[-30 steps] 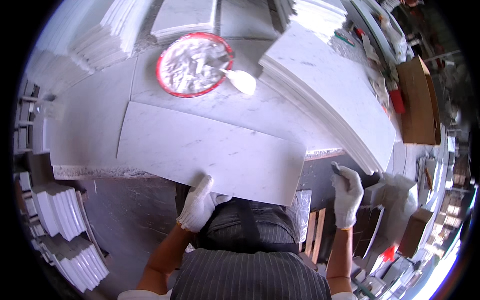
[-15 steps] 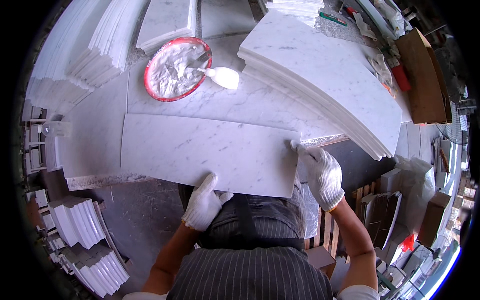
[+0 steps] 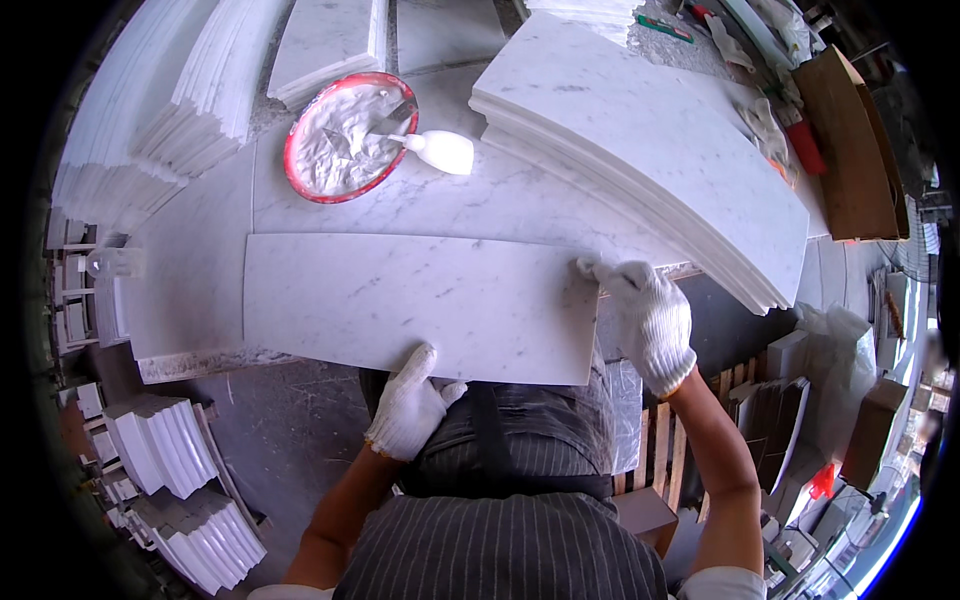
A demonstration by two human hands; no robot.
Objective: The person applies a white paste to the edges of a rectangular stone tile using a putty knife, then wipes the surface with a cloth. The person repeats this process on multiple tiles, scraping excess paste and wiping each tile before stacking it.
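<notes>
A thin white marble tile (image 3: pixel 420 305) with grey veins lies at the near edge of the bench, its near side jutting over my lap. My left hand (image 3: pixel 412 408), in a white knit glove, grips that near side, thumb on top and fingers hidden beneath. At the tile's far right corner is my gloved right hand (image 3: pixel 650 322), fingers curled and pinched. Its fingertips touch the corner; anything small between them is too unclear to name. Beyond the tile sit a red-rimmed bowl (image 3: pixel 290 165) of white paste with a scraper (image 3: pixel 403 110), and a white squeeze bottle (image 3: pixel 446 152).
A stack of curved marble slabs (image 3: pixel 640 150) stands at the right, close beyond my right hand. More slabs (image 3: pixel 200 90) are stacked at far left. A cardboard box (image 3: pixel 850 150) sits at far right. Below left are stacked white pieces (image 3: pixel 160 445); a wooden pallet (image 3: pixel 660 445) is below right.
My right hand has shifted slightly away from me, up to the tile's far right corner. The tile has turned a little, its right end moving away from me. My left hand keeps its grip.
</notes>
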